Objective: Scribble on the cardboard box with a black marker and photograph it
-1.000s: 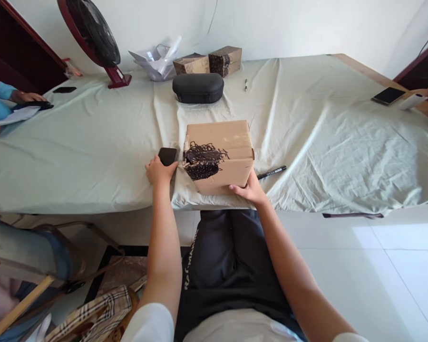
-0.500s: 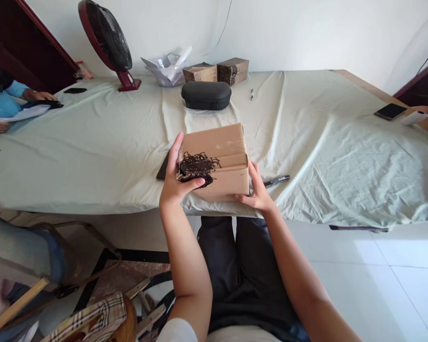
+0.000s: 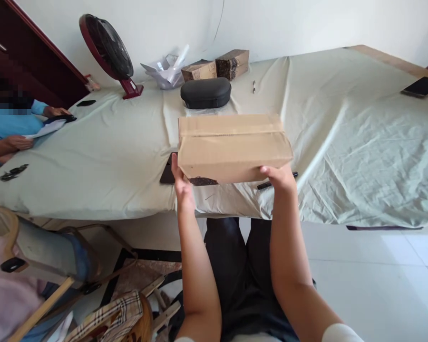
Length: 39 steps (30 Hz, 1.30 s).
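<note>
Between my two hands is a brown cardboard box [image 3: 231,147], its long taped face toward me and a black scribbled patch showing at its lower left edge. My left hand [image 3: 182,183] supports the box at its lower left corner. At the lower right, my right hand [image 3: 280,178] grips it with the thumb on the front face. Partly hidden behind my left hand lies a dark flat device [image 3: 167,170]. A black marker [image 3: 266,185] is on the cloth, partly covered by my right hand. Beyond the box sits a black case [image 3: 206,93].
At the back stand a fan [image 3: 109,47], a plastic bag [image 3: 166,71] and two small boxes [image 3: 199,70]. A small pen [image 3: 254,87] lies near them. Another person's hand [image 3: 19,142] holds papers at left. A tablet [image 3: 423,87] lies far right.
The box has been turned, so its scribbled face is mostly out of sight and a longer plain face shows. My right hand has moved right; my left hand is lower on the box.
</note>
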Each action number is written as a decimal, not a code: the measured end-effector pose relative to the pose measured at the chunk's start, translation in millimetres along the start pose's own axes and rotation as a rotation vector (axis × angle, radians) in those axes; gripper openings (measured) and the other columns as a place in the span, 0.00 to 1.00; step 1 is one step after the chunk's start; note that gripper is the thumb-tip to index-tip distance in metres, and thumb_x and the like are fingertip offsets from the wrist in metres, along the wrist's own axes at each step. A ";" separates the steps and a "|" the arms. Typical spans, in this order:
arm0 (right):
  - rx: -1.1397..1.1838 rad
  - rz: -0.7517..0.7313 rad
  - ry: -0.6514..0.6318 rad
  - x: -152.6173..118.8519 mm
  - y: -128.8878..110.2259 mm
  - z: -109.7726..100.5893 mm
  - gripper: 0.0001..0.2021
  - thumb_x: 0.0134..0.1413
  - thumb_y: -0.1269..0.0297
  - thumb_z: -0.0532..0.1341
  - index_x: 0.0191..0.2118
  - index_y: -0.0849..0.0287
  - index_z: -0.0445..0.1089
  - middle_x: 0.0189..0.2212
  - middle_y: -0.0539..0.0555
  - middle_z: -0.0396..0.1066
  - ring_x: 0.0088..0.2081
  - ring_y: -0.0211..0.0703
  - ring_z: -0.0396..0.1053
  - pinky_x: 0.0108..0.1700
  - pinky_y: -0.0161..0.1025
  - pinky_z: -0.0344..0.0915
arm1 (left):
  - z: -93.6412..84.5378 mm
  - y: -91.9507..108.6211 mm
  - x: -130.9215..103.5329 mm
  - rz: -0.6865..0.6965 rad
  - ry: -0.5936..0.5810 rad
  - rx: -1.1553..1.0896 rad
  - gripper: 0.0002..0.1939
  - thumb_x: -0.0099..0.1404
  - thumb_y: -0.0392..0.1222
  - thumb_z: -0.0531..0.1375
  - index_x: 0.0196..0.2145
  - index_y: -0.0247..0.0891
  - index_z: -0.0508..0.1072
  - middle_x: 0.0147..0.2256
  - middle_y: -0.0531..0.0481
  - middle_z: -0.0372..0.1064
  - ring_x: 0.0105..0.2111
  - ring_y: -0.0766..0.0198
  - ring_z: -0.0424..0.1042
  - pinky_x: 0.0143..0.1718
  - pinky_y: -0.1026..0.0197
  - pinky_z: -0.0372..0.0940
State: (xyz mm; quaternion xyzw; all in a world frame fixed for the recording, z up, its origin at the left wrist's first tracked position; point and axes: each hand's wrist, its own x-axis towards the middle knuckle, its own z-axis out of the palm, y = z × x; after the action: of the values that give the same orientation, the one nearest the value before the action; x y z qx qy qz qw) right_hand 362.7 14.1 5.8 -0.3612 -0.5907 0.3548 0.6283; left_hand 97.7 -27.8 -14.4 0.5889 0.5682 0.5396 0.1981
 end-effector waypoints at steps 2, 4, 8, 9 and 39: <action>-0.076 -0.079 -0.007 -14.5 -15.8 -5.7 0.66 0.32 0.28 0.79 0.77 0.44 0.56 0.75 0.57 0.62 0.79 0.73 0.52 0.78 0.65 0.56 | -10.3 1.0 -0.8 0.187 0.010 -0.208 0.60 0.61 0.88 0.32 0.79 0.51 0.45 0.80 0.42 0.46 0.78 0.46 0.55 0.73 0.44 0.65; -0.124 -0.125 -0.063 -23.0 -33.8 -8.9 0.66 0.33 0.29 0.79 0.77 0.43 0.56 0.78 0.55 0.56 0.81 0.74 0.46 0.80 0.66 0.50 | -16.6 8.6 0.3 0.319 -0.004 -0.338 0.56 0.61 0.87 0.46 0.78 0.58 0.49 0.81 0.51 0.43 0.80 0.45 0.48 0.76 0.41 0.60; -0.181 -0.159 -0.172 -22.8 -55.2 -11.3 0.70 0.32 0.27 0.79 0.80 0.42 0.51 0.79 0.53 0.53 0.82 0.74 0.39 0.80 0.70 0.44 | -17.4 21.8 1.1 0.358 0.006 -0.508 0.54 0.56 0.78 0.65 0.76 0.67 0.54 0.79 0.59 0.51 0.79 0.43 0.51 0.77 0.38 0.59; -0.188 -0.171 -0.198 -22.1 -55.9 -12.0 0.72 0.31 0.27 0.79 0.80 0.42 0.49 0.80 0.52 0.52 0.82 0.74 0.38 0.81 0.70 0.43 | -16.7 22.0 0.1 0.338 0.028 -0.548 0.54 0.55 0.77 0.67 0.75 0.67 0.55 0.77 0.58 0.54 0.78 0.42 0.54 0.76 0.37 0.62; -0.095 0.026 -0.070 -41.1 -34.0 -5.2 0.36 0.40 0.34 0.79 0.51 0.51 0.78 0.49 0.60 0.83 0.59 0.69 0.78 0.62 0.63 0.77 | -20.4 -16.6 -7.4 0.194 -0.386 -0.203 0.46 0.63 0.62 0.71 0.73 0.52 0.64 0.77 0.42 0.55 0.79 0.39 0.51 0.78 0.33 0.53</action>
State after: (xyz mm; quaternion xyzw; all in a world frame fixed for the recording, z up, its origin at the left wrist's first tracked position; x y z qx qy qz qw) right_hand 366.4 -38.5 15.4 -0.3858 -0.6236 0.3471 0.5847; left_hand 74.3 -37.5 -24.6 0.7099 0.4035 0.4879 0.3085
